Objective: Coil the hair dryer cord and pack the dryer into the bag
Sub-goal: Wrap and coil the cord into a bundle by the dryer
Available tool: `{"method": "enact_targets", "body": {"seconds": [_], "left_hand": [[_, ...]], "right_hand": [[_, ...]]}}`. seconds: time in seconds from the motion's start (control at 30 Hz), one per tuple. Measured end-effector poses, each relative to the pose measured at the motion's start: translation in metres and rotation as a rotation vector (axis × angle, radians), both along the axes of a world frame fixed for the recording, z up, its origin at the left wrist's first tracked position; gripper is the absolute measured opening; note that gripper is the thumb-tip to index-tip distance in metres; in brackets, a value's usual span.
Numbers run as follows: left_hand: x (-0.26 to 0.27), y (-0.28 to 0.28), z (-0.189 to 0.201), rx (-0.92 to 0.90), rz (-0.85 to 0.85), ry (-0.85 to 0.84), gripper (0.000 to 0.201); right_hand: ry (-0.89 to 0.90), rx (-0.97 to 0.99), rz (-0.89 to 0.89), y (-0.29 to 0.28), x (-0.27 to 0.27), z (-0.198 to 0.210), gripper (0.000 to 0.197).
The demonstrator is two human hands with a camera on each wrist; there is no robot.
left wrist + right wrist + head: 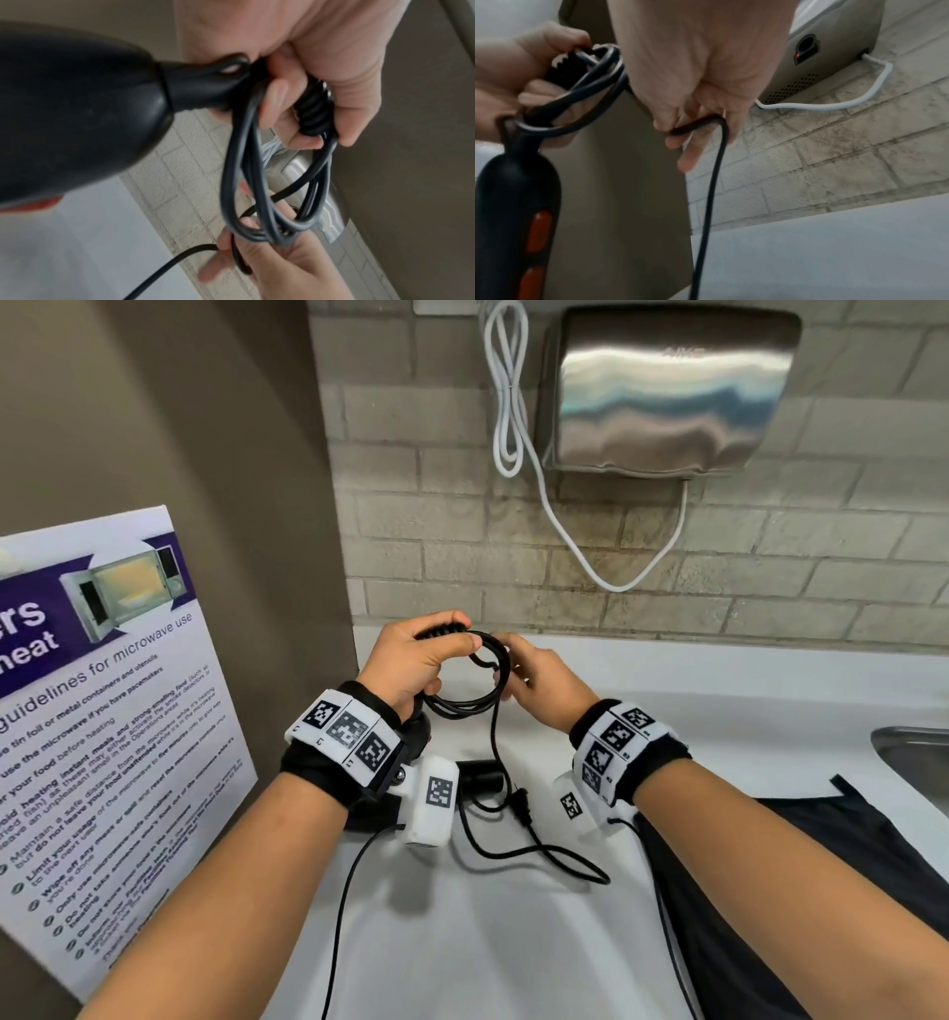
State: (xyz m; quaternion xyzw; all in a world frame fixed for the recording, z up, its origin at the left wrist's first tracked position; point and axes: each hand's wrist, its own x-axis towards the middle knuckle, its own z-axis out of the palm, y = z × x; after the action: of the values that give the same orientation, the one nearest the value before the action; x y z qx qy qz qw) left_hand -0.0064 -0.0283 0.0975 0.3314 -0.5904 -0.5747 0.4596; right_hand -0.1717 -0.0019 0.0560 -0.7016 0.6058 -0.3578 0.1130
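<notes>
Both forearms reach over the white table [513, 942], coiling one cord.

Left hand [411, 660] grips the gathered loops of the cord [470, 701] and the ribbed collar at the dryer's handle end; the one black dryer [77, 121] hangs just below that hand, its barrel near the table. Right hand [539, 685] pinches the loose run of cord beside the loops (about three loops, blurred in the wrist views). Plug [521, 806] lies on the table under the hands. One black bag [821, 891] lies flat beneath the right forearm.
</notes>
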Motion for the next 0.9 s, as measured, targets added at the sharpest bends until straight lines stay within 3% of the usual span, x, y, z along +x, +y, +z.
{"method": "enact_targets", "body": {"seconds": [0.13,0.27,0.37,0.47,0.6,0.9], "left_hand": [[0.001,0.002,0.001,-0.014,-0.004,0.001,0.012],[0.000,0.004,0.002,-0.044,-0.008,-0.046,0.013],[0.001,0.003,0.002,-0.031,-0.026,-0.060,0.012],[0.000,0.003,0.003,-0.032,0.007,-0.044,0.011],[0.002,-0.001,0.004,-0.001,0.068,0.005,0.012],[0.001,0.003,0.006,-0.101,0.011,-0.187,0.010]], "right_hand": [[0.397,-0.064,-0.119,0.000,-0.007,0.021,0.026],[0.560,-0.094,-0.161,0.003,-0.015,0.041,0.025],[0.520,-0.091,-0.147,0.006,-0.014,0.051,0.030],[0.403,-0.096,0.014,0.007,-0.009,0.050,0.044],[0.370,-0.037,0.127,0.008,-0.011,0.041,0.032],[0.320,-0.156,-0.158,0.006,-0.004,0.053,0.021]]}}
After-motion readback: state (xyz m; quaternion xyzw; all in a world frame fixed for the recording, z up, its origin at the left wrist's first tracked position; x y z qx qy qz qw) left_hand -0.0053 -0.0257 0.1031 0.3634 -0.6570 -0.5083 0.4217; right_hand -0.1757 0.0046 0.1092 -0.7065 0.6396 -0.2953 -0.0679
